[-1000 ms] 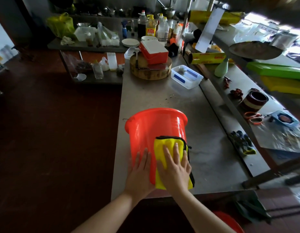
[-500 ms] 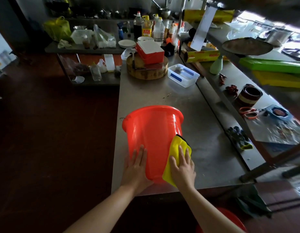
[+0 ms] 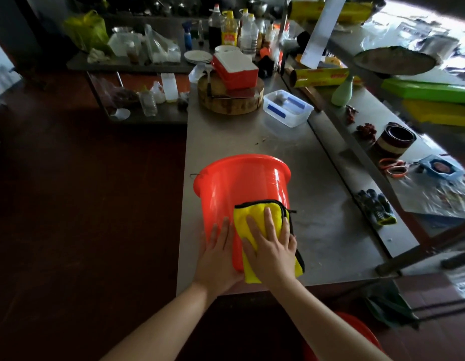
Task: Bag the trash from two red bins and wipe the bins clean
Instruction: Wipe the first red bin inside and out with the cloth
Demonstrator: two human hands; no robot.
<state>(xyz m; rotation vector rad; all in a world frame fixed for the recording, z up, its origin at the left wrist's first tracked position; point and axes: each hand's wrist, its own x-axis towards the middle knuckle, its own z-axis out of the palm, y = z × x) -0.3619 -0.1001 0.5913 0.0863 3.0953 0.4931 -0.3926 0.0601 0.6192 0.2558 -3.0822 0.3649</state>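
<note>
The red bin (image 3: 241, 194) stands on the near end of the steel desk (image 3: 317, 204), close to its edge. Your left hand (image 3: 217, 252) lies flat and open against the bin's side. Your right hand (image 3: 271, 247) — fingers spread — presses a yellow cloth (image 3: 254, 214) against the wall. A second red bin (image 3: 356, 337) sits on the floor below.

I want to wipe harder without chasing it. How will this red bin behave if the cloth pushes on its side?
The red bin looks like thin, empty plastic, so probably light and apt to slide on the smooth steel table. The left hand bracing it suggests this. Standing near the table's edge, it might slip off.
</note>
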